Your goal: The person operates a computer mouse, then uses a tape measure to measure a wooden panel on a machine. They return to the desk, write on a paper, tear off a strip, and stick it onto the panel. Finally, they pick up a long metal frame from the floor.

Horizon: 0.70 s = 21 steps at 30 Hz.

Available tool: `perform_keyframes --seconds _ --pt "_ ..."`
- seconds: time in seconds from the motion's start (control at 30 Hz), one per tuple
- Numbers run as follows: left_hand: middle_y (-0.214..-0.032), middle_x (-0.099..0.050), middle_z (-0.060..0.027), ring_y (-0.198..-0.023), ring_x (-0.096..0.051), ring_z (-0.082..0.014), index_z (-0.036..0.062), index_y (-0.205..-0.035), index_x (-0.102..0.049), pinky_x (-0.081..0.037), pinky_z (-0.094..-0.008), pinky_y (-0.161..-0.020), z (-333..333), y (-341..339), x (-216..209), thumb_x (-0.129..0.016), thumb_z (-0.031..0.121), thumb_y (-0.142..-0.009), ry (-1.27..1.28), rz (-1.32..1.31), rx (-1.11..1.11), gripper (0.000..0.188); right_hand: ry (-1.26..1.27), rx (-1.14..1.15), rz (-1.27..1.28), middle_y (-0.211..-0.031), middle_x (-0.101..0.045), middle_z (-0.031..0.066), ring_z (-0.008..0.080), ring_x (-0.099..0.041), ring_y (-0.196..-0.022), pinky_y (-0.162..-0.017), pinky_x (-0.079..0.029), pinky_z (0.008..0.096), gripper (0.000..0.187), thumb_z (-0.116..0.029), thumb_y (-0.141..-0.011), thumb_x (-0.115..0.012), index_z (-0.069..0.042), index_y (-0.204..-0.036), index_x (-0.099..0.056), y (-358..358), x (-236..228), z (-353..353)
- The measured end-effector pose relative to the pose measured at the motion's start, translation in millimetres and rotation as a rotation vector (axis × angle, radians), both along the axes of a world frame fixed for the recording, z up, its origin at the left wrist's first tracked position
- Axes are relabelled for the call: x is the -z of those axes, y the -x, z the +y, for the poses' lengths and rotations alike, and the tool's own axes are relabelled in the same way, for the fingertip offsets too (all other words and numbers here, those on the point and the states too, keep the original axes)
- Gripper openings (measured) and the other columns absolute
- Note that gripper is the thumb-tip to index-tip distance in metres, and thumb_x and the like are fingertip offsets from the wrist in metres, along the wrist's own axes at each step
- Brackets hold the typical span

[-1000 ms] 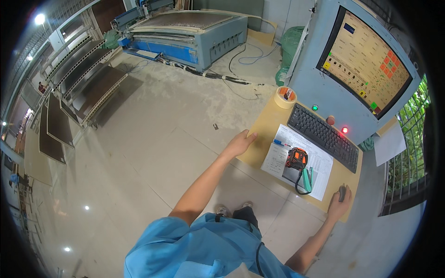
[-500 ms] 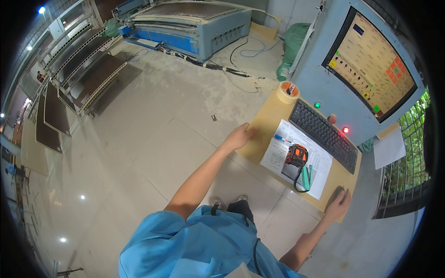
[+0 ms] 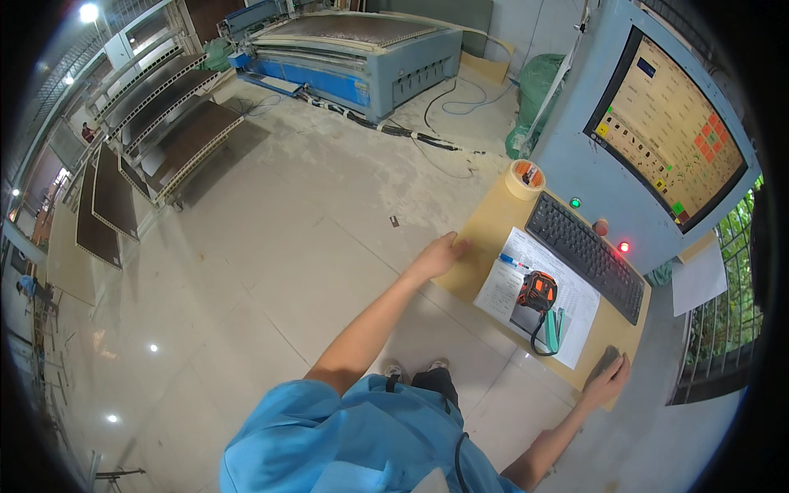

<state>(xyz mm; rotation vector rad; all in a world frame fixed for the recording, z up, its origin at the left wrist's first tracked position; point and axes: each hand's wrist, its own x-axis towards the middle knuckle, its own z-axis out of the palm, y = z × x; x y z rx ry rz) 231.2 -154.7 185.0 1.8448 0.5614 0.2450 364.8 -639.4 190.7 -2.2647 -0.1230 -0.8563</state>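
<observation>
My left hand grips the left edge of a tan shelf board, thumb on top and the other fingers partly hidden. At the shelf's near right corner, my right hand is curled over a dark computer mouse, which it partly covers. Between my hands lie printed sheets of paper. On them rest a black and orange tape measure with a black strap, a green box-cutter-like tool and a blue pen. Beyond the papers sits a black keyboard.
A blue-grey cabinet with a lit screen rises behind the shelf, with green and red lamps. A tape roll stands at the far corner. Farther off are a large flatbed machine, floor cables and a rack of dark panels.
The whole view has shifted slightly, so everything sits a little lower and farther right. Both hands keep nearly the same places on the shelf and mouse.
</observation>
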Motion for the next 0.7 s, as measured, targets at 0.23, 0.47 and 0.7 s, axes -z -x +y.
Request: perform_keyframes --seconds 0.23,0.47,0.7 --pt "-0.109 -0.074 -0.0176 -0.1 -0.07 -0.0243 -0.0043 -0.12 -0.066 -0.053 -0.0371 -0.089 -0.1 -0.5 3.2 -0.056 0.046 -0.107 0.031 -0.037 0.006 0.052 -0.042 -0.017 0.024 -0.134 -0.064 0.0235 0.0378 -0.061 -0.123 -0.107 -0.045 0.0426 0.05 -0.036 -0.111 -0.048 0.007 -0.13 -0.065 -2.6 2.0 -4.7" --pt "-0.106 -0.074 -0.0169 -0.096 -0.07 -0.0238 -0.0051 -0.118 -0.066 -0.053 -0.0371 -0.087 -1.4 1.2 0.2 -0.057 0.046 -0.106 0.03 -0.059 0.003 0.054 -0.04 0.011 0.021 -0.134 -0.064 0.024 0.0383 -0.06 -0.125 -0.108 -0.045 0.0427 0.051 -0.037 -0.111 -0.047 0.008 -0.128 -0.066 -4.4 6.9 -8.2" --pt "-0.104 -0.074 -0.0165 -0.094 -0.07 -0.0224 -0.0054 -0.117 -0.066 -0.054 -0.0363 -0.084 -0.5 -1.0 4.1 -0.058 0.044 -0.106 0.036 -0.045 -0.01 0.051 -0.046 -0.003 0.037 -0.136 -0.063 0.0253 0.0398 -0.059 -0.126 -0.11 -0.044 0.044 0.053 -0.037 -0.112 -0.044 0.009 -0.128 -0.066 -6.3 11.3 -13.5"
